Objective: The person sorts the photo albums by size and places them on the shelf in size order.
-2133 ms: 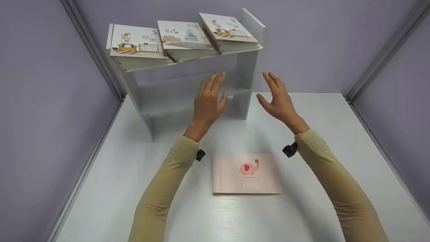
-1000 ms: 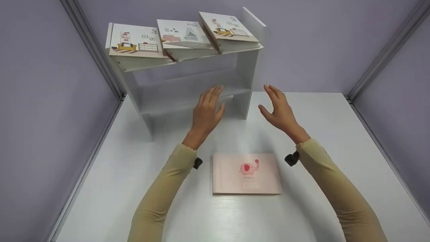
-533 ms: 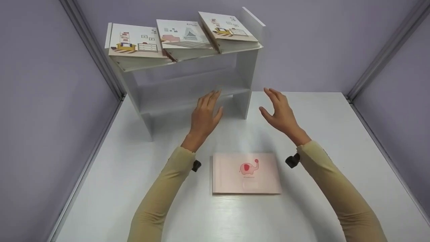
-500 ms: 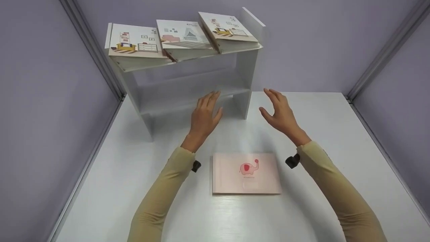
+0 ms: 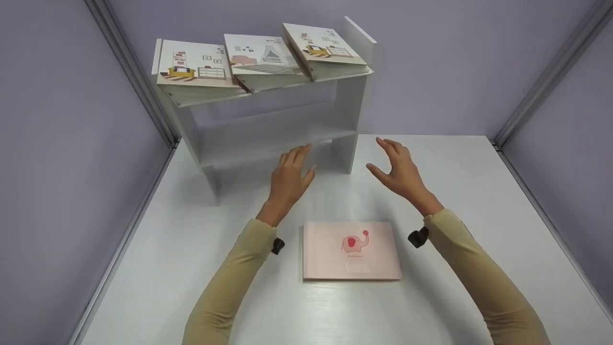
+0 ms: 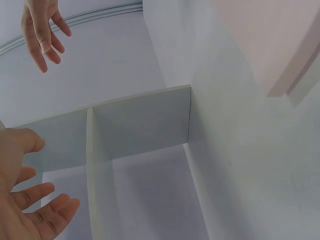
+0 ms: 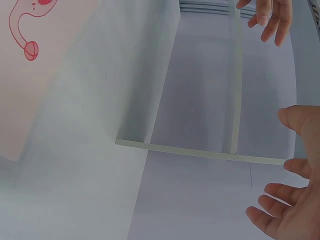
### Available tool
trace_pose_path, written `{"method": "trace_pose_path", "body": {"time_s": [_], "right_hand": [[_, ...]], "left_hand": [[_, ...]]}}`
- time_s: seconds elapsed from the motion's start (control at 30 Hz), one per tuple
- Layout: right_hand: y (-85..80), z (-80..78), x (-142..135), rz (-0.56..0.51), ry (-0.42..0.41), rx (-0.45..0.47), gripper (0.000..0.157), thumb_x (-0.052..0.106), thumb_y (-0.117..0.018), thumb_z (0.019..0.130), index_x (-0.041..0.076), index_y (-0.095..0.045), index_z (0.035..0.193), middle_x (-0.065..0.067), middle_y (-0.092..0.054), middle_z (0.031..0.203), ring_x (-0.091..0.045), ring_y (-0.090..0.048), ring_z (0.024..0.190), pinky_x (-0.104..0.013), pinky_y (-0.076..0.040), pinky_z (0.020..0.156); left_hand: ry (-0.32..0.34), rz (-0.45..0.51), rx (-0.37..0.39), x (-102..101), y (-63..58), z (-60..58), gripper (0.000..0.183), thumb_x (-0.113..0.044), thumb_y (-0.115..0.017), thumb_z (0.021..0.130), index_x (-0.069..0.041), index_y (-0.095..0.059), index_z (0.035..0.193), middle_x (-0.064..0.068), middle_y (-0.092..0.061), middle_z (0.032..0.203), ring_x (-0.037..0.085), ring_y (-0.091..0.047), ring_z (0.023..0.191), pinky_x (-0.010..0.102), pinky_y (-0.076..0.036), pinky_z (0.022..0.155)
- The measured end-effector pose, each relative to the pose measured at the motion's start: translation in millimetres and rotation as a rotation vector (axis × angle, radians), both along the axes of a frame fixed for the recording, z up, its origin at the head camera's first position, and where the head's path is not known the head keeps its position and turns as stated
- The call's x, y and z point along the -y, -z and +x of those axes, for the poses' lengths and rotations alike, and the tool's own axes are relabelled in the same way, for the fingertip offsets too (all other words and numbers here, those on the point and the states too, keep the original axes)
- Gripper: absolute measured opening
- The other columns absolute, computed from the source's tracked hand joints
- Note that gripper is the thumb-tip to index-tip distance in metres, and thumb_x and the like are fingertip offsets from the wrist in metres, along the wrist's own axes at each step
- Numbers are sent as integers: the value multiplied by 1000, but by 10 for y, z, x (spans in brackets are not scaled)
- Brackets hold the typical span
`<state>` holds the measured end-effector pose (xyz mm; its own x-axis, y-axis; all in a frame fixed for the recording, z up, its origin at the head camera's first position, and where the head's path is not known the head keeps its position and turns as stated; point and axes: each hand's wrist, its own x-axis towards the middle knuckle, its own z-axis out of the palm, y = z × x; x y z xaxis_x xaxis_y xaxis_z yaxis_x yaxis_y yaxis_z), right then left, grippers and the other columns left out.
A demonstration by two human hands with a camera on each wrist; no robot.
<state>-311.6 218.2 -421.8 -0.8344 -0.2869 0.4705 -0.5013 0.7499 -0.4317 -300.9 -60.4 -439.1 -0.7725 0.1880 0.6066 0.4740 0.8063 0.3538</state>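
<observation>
A pink book with a red elephant on its cover lies flat on the white table. Beyond it hovers my left hand, fingers spread loosely, in front of the white shelf unit. To its right, my right hand is held at a similar height, thumb apart from the fingers. Neither hand touches anything. In the left wrist view a corner of the pink book shows at upper right. The right wrist view has part of the book at its left side.
Three thick books with room drawings, a left one, a middle one and a right one, lean in a row on the shelf unit's top level. A lower shelf board runs beneath. Grey walls enclose the white table.
Both hands have come down and back toward the pink book, staying apart. The book and shelf unit keep their places, apart from a slight shift of the view.
</observation>
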Motion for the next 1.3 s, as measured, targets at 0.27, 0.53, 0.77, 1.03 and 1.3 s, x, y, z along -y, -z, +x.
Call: {"method": "trace_pose_path", "body": {"time_s": [0.27, 0.53, 0.77, 1.03, 1.3], "right_hand": [[73, 22, -40, 24, 9, 62, 63, 37, -63, 87, 5, -42, 138, -21, -38, 138, -37, -36, 126, -55, -36, 99], [158, 42, -95, 58, 16, 92, 60, 37, -64, 86, 2, -48, 133, -23, -42, 135, -39, -38, 123, -56, -37, 97], [216, 63, -134, 67, 20, 156, 62, 38, -64, 86, 0, -47, 132, -22, -43, 132, -39, -39, 121, -55, -39, 95], [267, 94, -129, 63, 9, 190, 63, 38, -64, 86, 0, -47, 133, -24, -45, 130, -39, -42, 119, -55, -38, 96], [380, 129, -165, 98, 3, 276, 67, 38, -64, 86, -2, -43, 136, -26, -45, 128, -40, -43, 117, -55, -39, 96]], "left_hand": [[1, -8, 69, 14, 106, 14, 51, -27, -62, 90, -12, -47, 136, 6, -54, 126, 26, -52, 112, 34, -53, 68], [-5, -44, 196, 20, 196, 55, 56, -37, -62, 88, -12, -46, 136, 8, -54, 125, 26, -52, 112, 38, -52, 81], [5, -39, 295, 36, 287, 79, 61, -41, -63, 87, -10, -46, 136, 9, -53, 126, 28, -51, 113, 41, -51, 81], [6, -23, 329, 68, 356, 117, 62, -43, -62, 87, -9, -44, 137, 10, -51, 125, 28, -52, 112, 39, -51, 83], [21, 4, 373, 115, 427, 147, 63, -42, -61, 88, -6, -43, 137, 13, -50, 125, 29, -51, 112, 39, -48, 89]]}}
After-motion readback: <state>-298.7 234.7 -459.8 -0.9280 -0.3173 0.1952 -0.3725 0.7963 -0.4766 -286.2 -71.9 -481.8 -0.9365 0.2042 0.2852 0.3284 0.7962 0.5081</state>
